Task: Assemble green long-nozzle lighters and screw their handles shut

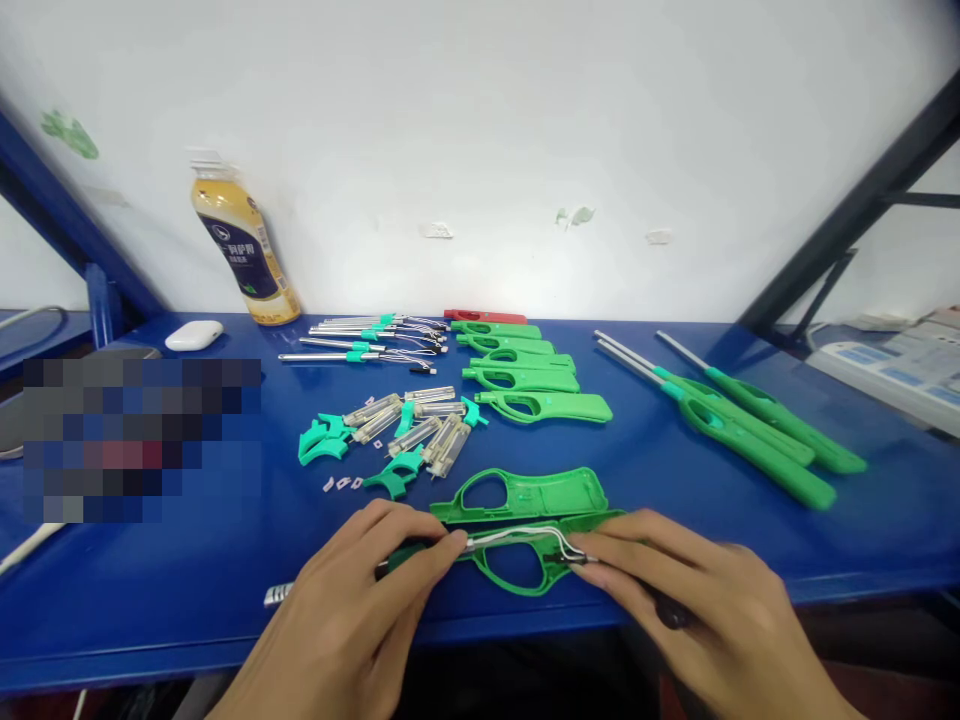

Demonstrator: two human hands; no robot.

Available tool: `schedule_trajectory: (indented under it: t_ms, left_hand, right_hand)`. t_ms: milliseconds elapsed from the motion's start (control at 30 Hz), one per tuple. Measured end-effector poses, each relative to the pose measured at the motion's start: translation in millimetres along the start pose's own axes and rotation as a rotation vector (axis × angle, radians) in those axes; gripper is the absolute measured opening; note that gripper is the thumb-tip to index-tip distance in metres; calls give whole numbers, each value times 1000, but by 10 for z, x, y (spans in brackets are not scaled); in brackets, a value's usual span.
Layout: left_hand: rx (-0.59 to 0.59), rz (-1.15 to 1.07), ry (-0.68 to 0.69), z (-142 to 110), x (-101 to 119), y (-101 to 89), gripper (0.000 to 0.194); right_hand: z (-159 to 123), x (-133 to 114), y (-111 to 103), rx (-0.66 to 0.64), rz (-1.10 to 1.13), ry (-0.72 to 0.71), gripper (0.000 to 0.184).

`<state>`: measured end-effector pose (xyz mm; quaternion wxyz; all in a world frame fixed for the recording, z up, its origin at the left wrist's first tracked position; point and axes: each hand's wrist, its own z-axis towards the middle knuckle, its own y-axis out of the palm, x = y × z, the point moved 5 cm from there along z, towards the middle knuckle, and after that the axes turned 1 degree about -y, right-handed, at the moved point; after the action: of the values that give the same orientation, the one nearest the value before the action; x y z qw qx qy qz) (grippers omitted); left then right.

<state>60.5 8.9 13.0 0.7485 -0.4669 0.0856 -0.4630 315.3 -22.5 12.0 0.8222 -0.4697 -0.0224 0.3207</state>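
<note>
My left hand (360, 600) pinches the front end of a green lighter shell half (517, 560) near the table's front edge, where a metal tube (279, 594) sticks out to the left. My right hand (697, 610) presses its fingertips on the white and black wires (540, 540) at the shell's rear and seems to hold a dark object under the palm. A second green shell half (540, 495) lies just behind it.
On the blue table (187, 560): small metal-and-teal parts (409, 430), tubes with wires (367, 340), stacked green shells (525, 375), three finished long lighters (742, 430), a drink bottle (244, 250), a white case (193, 335). A blurred patch is at left.
</note>
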Motion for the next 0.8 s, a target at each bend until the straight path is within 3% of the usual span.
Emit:
schedule_trajectory:
  t_ms: [500, 633, 800]
  left_hand:
    - [-38, 86, -12, -33, -12, 23, 42]
    - [46, 95, -11, -11, 20, -16, 37]
    - [185, 169, -47, 34, -84, -224, 27]
  right_hand:
    - [-5, 48, 24, -41, 46, -16, 19]
    - [-7, 64, 26, -62, 24, -38, 22]
    - [9, 33, 11, -25, 15, -50, 20]
